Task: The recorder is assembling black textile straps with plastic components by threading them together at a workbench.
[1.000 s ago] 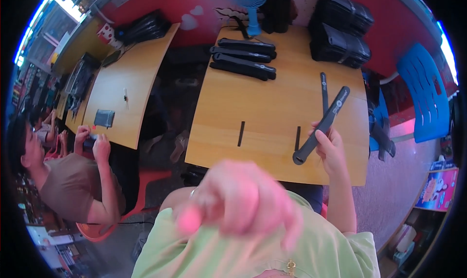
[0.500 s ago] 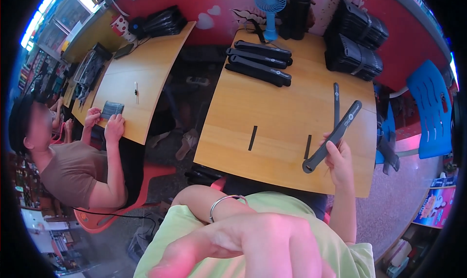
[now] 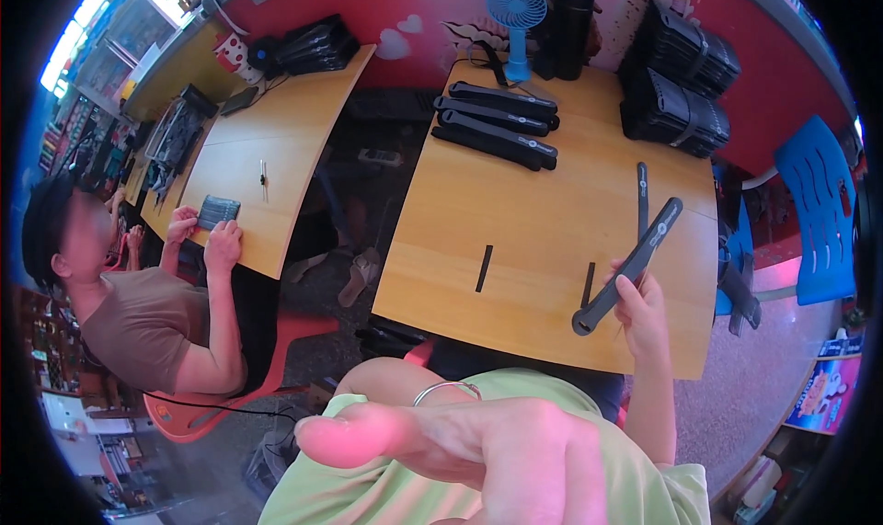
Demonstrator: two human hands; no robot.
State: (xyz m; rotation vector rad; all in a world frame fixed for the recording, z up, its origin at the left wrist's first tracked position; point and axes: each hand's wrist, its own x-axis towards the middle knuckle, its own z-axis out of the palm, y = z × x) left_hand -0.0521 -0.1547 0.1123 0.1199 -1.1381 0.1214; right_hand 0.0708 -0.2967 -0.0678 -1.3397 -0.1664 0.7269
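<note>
My right hand [image 3: 641,309] grips a dark grey strap [image 3: 651,237] with rounded ends and a pale mark, thumb on top. The strap slants over the table's right side, its lower end showing a small hole. Just behind it, a similar strap [image 3: 642,194] lies on the wood. My left hand [image 3: 506,442], below a silver bangle, is raised close to the camera. Its thumb stands apart to the left, and the fingertips are cut off or hidden at the lower edge; nothing shows in it. Two narrow dark strips [image 3: 485,268] mark the tabletop near me.
Stacked dark straps [image 3: 497,125] lie at the table's [image 3: 432,222] back left, banded black bundles [image 3: 676,111] at back right. Behind stand a blue fan [image 3: 517,28] and a dark cylinder [image 3: 572,28]. A co-worker [image 3: 147,313] handles a dark pack [image 3: 219,212] leftward; a blue chair [image 3: 814,212] stands right.
My left thumb has risen and stretched further left. The right hand still grips the strap in nearly the same pose. The whole view has shifted slightly.
</note>
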